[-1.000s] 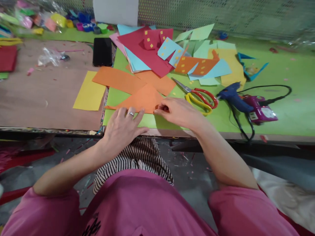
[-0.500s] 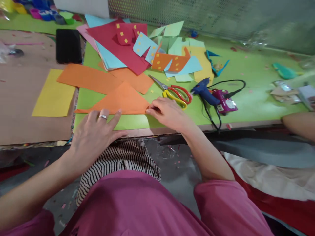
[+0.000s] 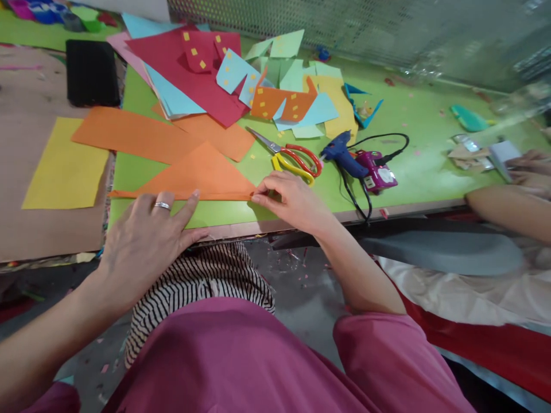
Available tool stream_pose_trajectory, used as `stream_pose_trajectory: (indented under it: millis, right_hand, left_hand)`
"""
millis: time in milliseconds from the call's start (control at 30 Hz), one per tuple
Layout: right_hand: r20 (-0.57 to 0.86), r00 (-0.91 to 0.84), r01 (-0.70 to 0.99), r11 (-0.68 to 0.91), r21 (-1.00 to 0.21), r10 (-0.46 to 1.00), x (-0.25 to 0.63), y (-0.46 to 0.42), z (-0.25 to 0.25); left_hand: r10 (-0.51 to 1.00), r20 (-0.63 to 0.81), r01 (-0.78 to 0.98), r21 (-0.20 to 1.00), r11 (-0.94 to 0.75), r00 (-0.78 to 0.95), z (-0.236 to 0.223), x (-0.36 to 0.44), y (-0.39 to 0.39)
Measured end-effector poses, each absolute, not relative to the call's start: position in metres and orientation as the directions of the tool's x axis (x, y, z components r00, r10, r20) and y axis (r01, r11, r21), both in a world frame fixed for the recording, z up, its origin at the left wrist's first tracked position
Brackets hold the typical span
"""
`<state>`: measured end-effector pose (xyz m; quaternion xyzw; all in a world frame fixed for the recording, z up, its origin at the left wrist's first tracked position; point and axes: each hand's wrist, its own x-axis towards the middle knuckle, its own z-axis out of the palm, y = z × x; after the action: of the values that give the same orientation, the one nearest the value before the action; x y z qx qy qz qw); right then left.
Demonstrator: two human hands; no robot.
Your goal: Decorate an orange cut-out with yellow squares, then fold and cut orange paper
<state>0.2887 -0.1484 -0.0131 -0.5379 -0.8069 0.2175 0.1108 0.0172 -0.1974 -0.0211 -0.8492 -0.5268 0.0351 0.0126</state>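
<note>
An orange paper folded into a triangle (image 3: 198,175) lies on the green table (image 3: 422,166) near its front edge. My left hand (image 3: 148,235), a ring on one finger, lies flat with fingers spread on the triangle's lower edge. My right hand (image 3: 293,201) pinches the triangle's right corner between thumb and fingertips, pressing it to the table.
Red-and-yellow scissors (image 3: 293,160) and a blue glue gun (image 3: 344,158) with a purple unit lie right of the triangle. Behind are orange, red, blue and yellow paper sheets, a black phone (image 3: 92,71) and a brown board (image 3: 26,229). Another person's arm (image 3: 508,206) rests at the right.
The view has swung right and down, bringing another person's arm and hand into sight. My hands stay on the orange triangle, the right one still pinching its corner.
</note>
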Motion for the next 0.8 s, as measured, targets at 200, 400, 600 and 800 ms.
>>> stream_pose_trajectory:
  millis: [200,400,600,800]
  right_hand:
    - [-0.056,-0.351,0.822,0.279,-0.497,0.935,0.289,-0.150,-0.014]
    - [-0.093,-0.365,0.846,0.289,-0.448,0.926,0.287,-0.149,-0.010]
    - [-0.058,-0.388,0.865,0.342,-0.368,0.920,0.283,-0.153,-0.007]
    - [0.123,-0.484,0.804,0.496,-0.328,0.866,0.269,-0.156,-0.021]
  left_hand:
    - [0.905,-0.084,0.909,0.009,-0.417,0.416,-0.017,0.017,-0.197]
    - [0.898,-0.058,0.899,-0.024,-0.437,0.436,-0.019,0.015,-0.197]
    - [0.885,-0.072,0.887,-0.012,-0.463,0.461,-0.012,0.015,-0.188]
    - [0.838,0.039,0.827,-0.194,-0.527,0.544,-0.008,0.017,-0.176]
